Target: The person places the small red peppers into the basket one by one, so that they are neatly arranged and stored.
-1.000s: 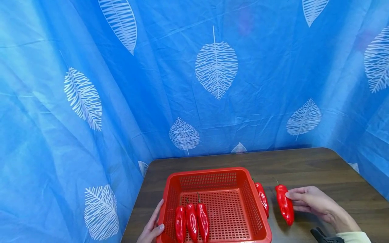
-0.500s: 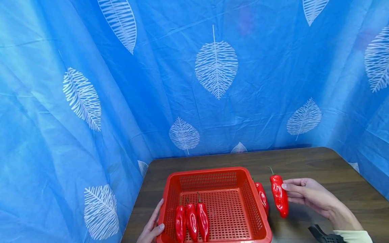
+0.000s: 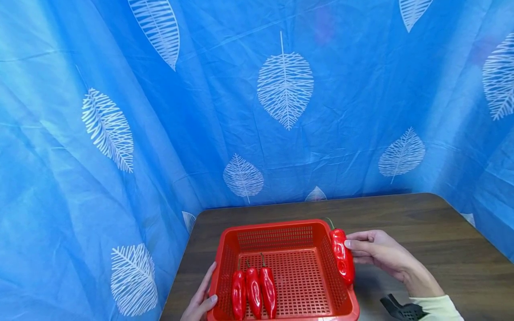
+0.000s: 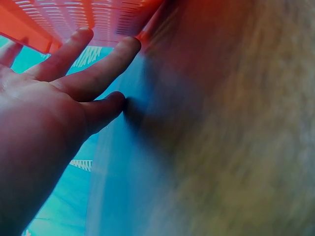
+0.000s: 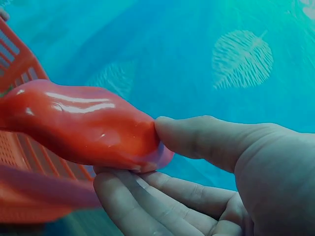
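Observation:
The right hand [image 3: 383, 254] pinches a red pepper [image 3: 342, 256] between thumb and fingers, over the right rim of a red plastic basket [image 3: 281, 225]. In the right wrist view the thumb and fingers of the right hand [image 5: 206, 172] hold the glossy pepper [image 5: 93, 125] at one end. The left hand [image 3: 201, 301] rests against the basket's left side, fingers fairly straight. In the left wrist view the left hand [image 4: 64, 93] has its fingers spread at the basket wall [image 4: 93, 19]. Several peppers lie side by side inside the basket at the left, among them one pepper [image 3: 268, 290].
A brown wooden table [image 3: 401, 214] carries the basket. Blue cloth [image 3: 209, 111] with white leaf patterns hangs behind and beside it. A black strap piece [image 3: 403, 307] sits at the right wrist, near a pale sleeve [image 3: 435, 307].
The right hand has lifted its pepper and carried it left to the basket's right rim, where it now covers the spot of the pepper seen beside the basket. The left hand has stayed put.

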The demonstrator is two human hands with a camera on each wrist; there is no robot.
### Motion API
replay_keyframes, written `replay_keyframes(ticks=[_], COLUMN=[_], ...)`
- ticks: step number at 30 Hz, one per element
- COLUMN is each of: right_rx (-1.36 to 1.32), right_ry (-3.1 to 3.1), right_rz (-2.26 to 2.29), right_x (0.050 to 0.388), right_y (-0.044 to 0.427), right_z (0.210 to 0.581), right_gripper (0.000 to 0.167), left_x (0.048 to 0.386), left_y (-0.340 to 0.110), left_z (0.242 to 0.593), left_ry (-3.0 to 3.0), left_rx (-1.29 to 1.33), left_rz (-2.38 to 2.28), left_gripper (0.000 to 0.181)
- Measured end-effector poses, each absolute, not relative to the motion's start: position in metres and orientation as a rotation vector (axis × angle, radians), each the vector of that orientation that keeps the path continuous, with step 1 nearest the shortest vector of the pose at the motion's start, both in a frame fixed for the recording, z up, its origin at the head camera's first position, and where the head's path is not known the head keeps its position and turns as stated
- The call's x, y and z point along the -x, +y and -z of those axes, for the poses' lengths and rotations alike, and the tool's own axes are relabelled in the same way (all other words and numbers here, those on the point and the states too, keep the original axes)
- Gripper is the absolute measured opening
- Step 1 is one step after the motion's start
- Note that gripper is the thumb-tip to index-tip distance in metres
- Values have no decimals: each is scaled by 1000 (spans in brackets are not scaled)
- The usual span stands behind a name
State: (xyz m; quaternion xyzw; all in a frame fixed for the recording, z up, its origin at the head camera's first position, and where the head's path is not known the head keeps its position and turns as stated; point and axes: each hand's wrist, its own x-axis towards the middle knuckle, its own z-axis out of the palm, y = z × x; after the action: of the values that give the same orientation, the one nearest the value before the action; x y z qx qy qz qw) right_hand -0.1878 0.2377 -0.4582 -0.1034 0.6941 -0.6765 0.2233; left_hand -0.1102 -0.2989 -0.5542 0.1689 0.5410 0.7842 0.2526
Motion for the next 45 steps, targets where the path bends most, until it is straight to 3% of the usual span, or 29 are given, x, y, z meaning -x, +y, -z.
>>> replay_keyframes(ticks=[16, 26, 45], right_rx=[277, 352, 311], right_ry=[2018, 1998, 2081], right_rz=[1760, 1753, 1612], right_x=[190, 196, 205], right_y=[167, 122, 78], right_z=[445, 442, 468], right_gripper=[55, 42, 27], left_x=[105, 105, 104], left_y=[-298, -299, -298], left_z=[549, 551, 551], left_ry=[1498, 1492, 1459], left_rx=[-424, -412, -473], left_rz=[-2126, -2127, -2137], left_gripper=[82, 82, 82])
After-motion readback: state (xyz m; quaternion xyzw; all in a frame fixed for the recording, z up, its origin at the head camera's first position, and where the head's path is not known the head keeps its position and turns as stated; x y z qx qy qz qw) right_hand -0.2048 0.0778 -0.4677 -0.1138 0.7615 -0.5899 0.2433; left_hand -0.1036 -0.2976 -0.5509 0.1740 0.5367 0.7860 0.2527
